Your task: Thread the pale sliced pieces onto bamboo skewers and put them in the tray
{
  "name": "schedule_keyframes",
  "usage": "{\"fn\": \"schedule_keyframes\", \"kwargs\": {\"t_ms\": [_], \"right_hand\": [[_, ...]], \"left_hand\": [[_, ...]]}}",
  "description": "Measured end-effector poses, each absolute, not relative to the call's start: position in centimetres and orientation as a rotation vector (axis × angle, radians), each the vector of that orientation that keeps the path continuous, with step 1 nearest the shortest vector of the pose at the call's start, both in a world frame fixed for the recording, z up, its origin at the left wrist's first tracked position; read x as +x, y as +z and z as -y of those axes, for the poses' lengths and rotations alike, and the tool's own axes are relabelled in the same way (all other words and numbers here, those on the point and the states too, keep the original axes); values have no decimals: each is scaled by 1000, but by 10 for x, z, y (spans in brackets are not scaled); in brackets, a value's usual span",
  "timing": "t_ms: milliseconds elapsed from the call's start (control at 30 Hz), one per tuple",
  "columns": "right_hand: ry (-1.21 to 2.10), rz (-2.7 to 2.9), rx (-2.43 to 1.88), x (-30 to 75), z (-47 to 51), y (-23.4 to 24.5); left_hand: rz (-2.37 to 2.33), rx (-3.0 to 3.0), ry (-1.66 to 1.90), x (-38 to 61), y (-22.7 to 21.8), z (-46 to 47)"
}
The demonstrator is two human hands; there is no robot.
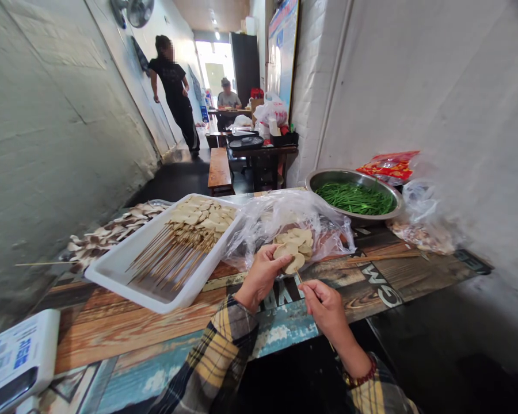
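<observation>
Between the thumb and fingers of my left hand (pixel 261 275) is a pale, thin round slice (pixel 295 264); its exact kind I cannot tell. My right hand (pixel 328 309) pinches a wooden skewer (pixel 299 277), whose upper end meets the slice. Just beyond lies a heap of similar pale slices (pixel 303 237), at the mouth of a clear plastic bag (pixel 252 221). To the left, a white tray (pixel 205 286) holds many skewered slices (pixel 194 214), their bare sticks (pixel 172 259) pointing toward me.
Sliced mushrooms (pixel 107 233) lie left of the tray. A steel bowl (pixel 314 179) of green chives or similar stalks stands back right, by plastic bags (pixel 418 201). Loose skewers (pixel 384 256) lie on the table (pixel 133 328). A white device (pixel 23 351) sits front left. Two people (pixel 172 86) are farther off.
</observation>
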State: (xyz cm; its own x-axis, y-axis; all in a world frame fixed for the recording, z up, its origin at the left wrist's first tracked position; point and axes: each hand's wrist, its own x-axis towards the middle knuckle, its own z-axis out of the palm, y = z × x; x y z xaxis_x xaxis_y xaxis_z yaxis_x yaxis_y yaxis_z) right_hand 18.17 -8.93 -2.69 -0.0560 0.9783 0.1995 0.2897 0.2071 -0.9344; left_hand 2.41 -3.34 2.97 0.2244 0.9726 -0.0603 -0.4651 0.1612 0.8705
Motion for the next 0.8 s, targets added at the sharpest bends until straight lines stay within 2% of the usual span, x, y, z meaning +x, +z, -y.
{"fn": "schedule_keyframes", "kwargs": {"t_ms": [800], "right_hand": [[864,1530,-1236,182,92,-25]], "left_hand": [[-848,835,1216,36,23,38]]}}
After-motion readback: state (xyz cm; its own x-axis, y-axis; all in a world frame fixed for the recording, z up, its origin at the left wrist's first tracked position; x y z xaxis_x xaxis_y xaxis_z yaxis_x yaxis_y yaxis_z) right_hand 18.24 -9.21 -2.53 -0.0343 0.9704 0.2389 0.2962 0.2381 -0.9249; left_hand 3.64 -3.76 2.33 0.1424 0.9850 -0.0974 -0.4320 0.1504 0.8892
